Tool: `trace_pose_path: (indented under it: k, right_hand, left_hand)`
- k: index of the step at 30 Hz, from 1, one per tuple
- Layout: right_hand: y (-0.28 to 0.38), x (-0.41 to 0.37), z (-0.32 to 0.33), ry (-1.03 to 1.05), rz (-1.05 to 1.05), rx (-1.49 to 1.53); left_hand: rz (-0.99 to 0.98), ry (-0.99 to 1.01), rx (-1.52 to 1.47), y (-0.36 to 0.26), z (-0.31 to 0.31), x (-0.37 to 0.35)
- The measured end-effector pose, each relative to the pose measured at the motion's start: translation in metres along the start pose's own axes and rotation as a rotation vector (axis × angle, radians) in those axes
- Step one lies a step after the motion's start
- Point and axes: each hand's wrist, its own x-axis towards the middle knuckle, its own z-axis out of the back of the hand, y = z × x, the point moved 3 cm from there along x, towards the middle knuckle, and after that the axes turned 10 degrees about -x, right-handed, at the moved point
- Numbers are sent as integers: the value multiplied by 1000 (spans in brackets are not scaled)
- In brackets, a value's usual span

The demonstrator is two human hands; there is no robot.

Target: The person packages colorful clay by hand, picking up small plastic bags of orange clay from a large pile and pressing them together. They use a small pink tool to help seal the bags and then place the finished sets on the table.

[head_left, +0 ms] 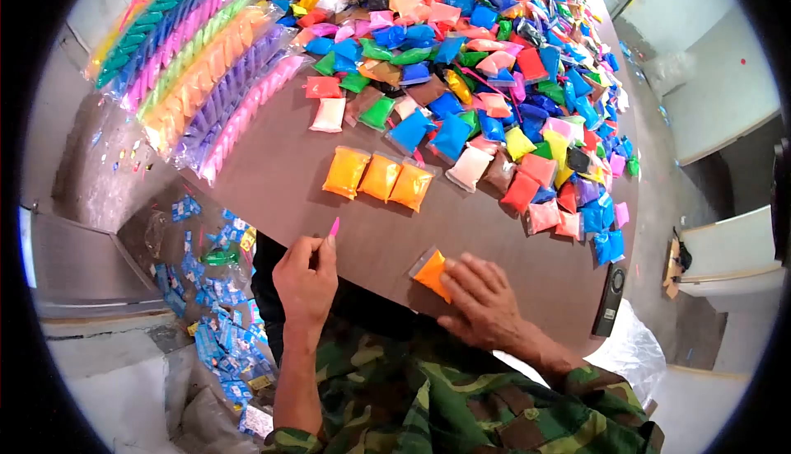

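Near the table's front edge, my left hand [306, 277] is closed in a pinch on a small pink pointed piece [334, 227] that sticks up from the fingertips. My right hand [480, 301] lies palm down with its fingers extended, touching the right side of an orange packet [432, 276] on the brown tabletop. Three yellow-orange packets stand side by side further back: a left one [346, 172], a middle one [380, 178] and a right one [411, 185].
A big pile of small coloured packets [494, 67] covers the back and right of the table [329, 215]. Long plastic sleeves of coloured pieces [202, 67] lie at the back left. A black device [610, 299] is at the right edge. Blue wrappers [222, 339] litter the floor.
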Motion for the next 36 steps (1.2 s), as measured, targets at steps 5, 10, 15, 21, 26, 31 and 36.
trace_pose_path:
  k: [5,10,15,21,26,31,36]
  right_hand:
    - [11,-5,-5,141,-60,52]
    - [24,-5,-2,183,-95,37]
    - [35,-6,-5,183,-169,50]
    - [41,2,1,40,-214,32]
    - [36,13,3,-105,-198,-3]
    - [28,20,5,-257,-298,203]
    - [16,46,14,-356,-497,295]
  left_hand:
    - [-101,-30,13,16,-8,-3]
    - [-52,-13,-32,14,-8,-2]
    - [-92,-14,-46,10,-5,1]
    - [-129,-1,-44,14,-4,-1]
    - [-129,-3,-105,16,-1,-4]
    - [-123,-8,-151,19,6,0]
    - [-133,-79,-140,27,28,30]
